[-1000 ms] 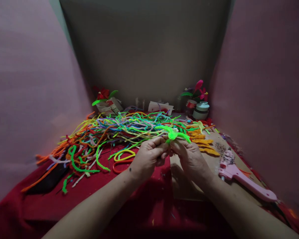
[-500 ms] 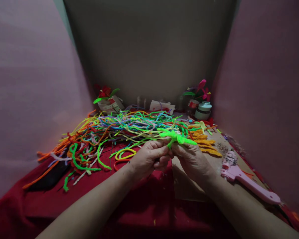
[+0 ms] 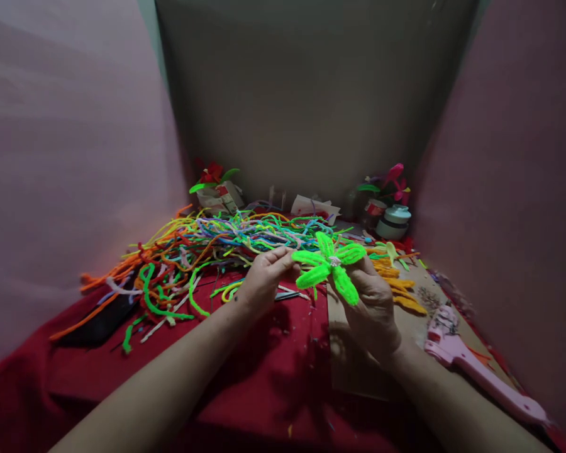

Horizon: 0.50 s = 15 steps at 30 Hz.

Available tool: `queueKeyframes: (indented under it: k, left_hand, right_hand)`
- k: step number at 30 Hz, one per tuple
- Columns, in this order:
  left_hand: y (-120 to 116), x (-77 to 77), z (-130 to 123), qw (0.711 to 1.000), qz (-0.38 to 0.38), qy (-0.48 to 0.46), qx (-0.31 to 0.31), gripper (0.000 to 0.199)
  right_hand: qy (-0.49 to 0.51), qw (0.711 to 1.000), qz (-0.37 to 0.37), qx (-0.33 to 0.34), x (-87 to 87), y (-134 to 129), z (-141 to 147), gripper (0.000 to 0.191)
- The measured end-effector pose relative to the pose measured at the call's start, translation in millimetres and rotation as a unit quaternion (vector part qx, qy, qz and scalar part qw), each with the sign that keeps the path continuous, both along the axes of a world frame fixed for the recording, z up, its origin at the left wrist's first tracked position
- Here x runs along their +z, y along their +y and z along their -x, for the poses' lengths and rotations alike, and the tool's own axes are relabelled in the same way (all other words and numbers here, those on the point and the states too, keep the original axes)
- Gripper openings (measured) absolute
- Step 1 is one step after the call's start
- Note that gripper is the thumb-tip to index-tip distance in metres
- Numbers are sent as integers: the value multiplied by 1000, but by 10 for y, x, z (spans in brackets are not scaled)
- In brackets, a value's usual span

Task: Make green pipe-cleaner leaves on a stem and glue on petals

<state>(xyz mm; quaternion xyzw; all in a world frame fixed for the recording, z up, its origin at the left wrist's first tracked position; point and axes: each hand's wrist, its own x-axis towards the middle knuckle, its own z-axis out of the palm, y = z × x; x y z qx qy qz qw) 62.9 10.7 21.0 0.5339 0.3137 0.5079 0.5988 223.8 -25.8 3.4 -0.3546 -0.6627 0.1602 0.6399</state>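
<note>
A bright green pipe-cleaner flower (image 3: 334, 262) faces me above the table, its several looped petals spread around a silvery beaded centre. My right hand (image 3: 375, 305) is closed behind it, gripping it from the back; the part inside those fingers is hidden. The fingertips of my left hand (image 3: 266, 277) pinch the tip of the left petal. Beyond both hands spreads a heap of loose, multicoloured pipe cleaners (image 3: 255, 233). Scissors with yellow handles (image 3: 231, 290) lie partly covered behind my left hand.
A pink glue gun (image 3: 490, 374) rests at right on a cardboard sheet (image 3: 358, 371), near orange fuzzy pieces (image 3: 400, 286). Toward the back wall stand a pale lidded jar (image 3: 394, 221) and red and pink flowers. Red cloth (image 3: 264, 390) covers the table.
The green flower has turned from edge-on to face me. My left hand has shifted from beneath it to its left petal. The view has swung slightly left.
</note>
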Motion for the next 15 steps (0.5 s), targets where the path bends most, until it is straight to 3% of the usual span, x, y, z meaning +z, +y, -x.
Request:
queueKeyframes:
  k: [3,7,12,15]
  left_hand:
    - [-30,44,54,997,26,-4,-75,36]
    - [-133,108,52,988,-19,35,-149,46]
    - [-207,106,-37,989,29,-2,-147,36]
    - [-233,69,-84,979,76,-48,-181,25]
  right_hand:
    - [1,1000,-4,-9,-59,4,-51,18]
    - [-40,998,-15,-38,-67,22,-108,22]
    - [-87,994,-27,-68,-79,27,-136,16]
    - [-77,995,-10,-68,-110,20,-122,14]
